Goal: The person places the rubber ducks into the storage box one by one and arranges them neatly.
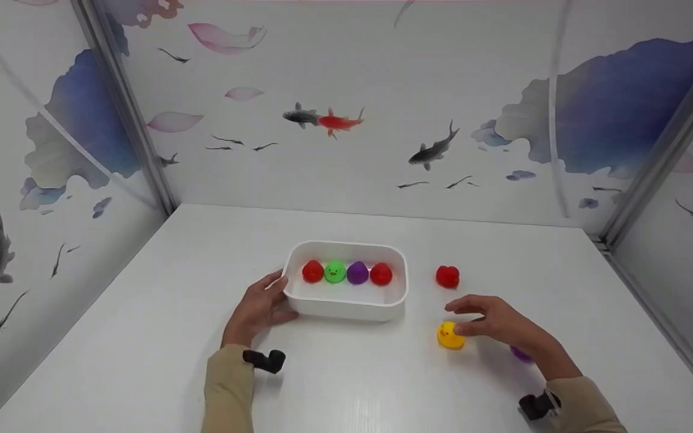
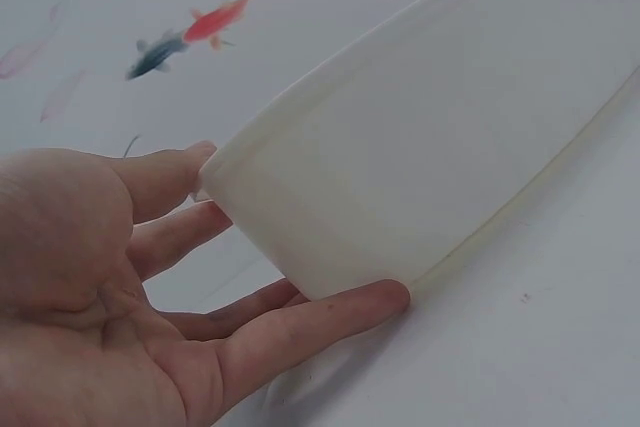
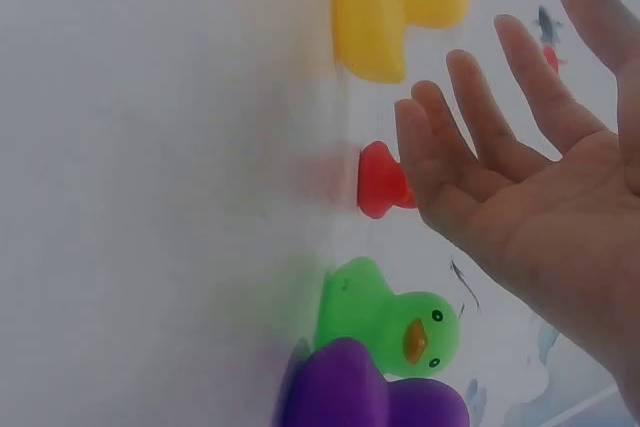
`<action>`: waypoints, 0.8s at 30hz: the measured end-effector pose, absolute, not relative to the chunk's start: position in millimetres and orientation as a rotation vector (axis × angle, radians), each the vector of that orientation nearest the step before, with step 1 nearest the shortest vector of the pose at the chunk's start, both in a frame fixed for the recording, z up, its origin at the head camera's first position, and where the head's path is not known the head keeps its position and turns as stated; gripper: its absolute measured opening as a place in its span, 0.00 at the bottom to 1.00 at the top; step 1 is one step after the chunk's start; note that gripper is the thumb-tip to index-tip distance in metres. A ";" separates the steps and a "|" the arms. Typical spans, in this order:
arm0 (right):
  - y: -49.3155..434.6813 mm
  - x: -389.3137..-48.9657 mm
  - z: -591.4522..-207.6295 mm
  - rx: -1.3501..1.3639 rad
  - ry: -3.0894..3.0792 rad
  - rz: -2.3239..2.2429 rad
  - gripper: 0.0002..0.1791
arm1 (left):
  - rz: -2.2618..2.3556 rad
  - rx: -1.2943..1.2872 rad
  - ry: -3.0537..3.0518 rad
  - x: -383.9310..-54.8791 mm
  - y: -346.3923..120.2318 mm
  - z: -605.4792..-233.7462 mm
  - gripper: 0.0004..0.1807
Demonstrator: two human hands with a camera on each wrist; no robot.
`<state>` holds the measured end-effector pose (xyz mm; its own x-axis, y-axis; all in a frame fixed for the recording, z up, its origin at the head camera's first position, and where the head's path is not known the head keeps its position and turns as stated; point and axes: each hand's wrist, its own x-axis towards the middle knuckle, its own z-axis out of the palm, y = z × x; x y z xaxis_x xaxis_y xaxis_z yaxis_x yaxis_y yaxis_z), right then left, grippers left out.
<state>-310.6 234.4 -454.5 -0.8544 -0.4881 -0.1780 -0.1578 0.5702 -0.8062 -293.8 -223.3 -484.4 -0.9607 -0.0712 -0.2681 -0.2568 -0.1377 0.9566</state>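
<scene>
My left hand (image 1: 260, 307) holds the left end of a white plastic box (image 1: 346, 310), its fingers and thumb around the corner, as the left wrist view also shows. In the box, a red duck (image 1: 313, 272), a green duck (image 1: 335, 272), a purple duck (image 1: 357, 273) and another red duck (image 1: 381, 274) stand in a row. My right hand (image 1: 500, 322) hovers over a yellow toy duck (image 1: 449, 337), its thumb overlapping the duck in the head view. With its fingers spread, it appears apart from the yellow duck (image 3: 370, 17) in the right wrist view.
Beyond the right hand lies a red duck (image 1: 447, 276) on the white table (image 1: 346, 385). A purple duck (image 1: 521, 353) is partly covered by the right wrist. The right wrist view shows another green duck (image 3: 375, 322) beside it. Patterned panels (image 1: 382, 72) enclose the table.
</scene>
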 end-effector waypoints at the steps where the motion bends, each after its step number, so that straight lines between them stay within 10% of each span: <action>1: 231.9 -310.3 -455.4 -0.490 2.430 -1.183 0.28 | 2.245 -0.377 1.976 -293.6 -223.5 -484.4 0.29; 24: 219.5 -307.0 -460.7 -0.288 2.508 -1.001 0.29 | 2.257 -0.371 1.978 -294.3 -224.3 -485.6 0.29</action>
<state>-307.0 219.5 -460.7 -0.8890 -0.3399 -0.3070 -0.0350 0.7187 -0.6944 -294.3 -224.3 -485.6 -0.9630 -0.0726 -0.2595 -0.2477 -0.1403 0.9586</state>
